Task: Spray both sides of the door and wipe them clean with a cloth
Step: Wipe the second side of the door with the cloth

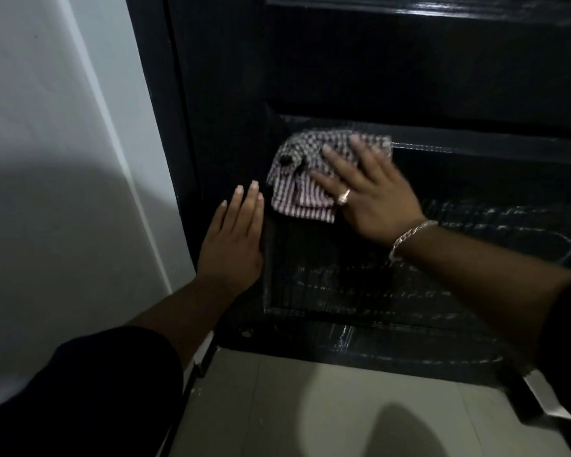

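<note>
Against the lower part of the black door (409, 77), at the upper left corner of its bottom recessed panel, I have the checked cloth (305, 179) pinned flat under my right hand (373, 196). My fingers are spread and straight on it, pressing rather than gripping, so that hand is released and flat; the cloth shows mostly to the left of and above my fingers, its striped folded edge hanging just below them. A ring (343, 196) sits on one finger and a chain bracelet (409, 237) circles that wrist. My left hand (234, 239) lies just beside the cloth, to its lower left, fingers straight and together, palm flat on the door's upright stile; it holds nothing and does not quite touch the cloth. The panel below my right hand carries pale wet streaks (376, 285) that catch the light. To the left of the door stands a white wall (47, 159), partly in shadow, meeting the dark frame (175, 133). Below the door lies pale tiled floor (277, 407) with a rounded shadow on it. My dark sleeve (89, 390) fills the lower left corner. Nothing lies between either hand and the door apart from the cloth itself.
</note>
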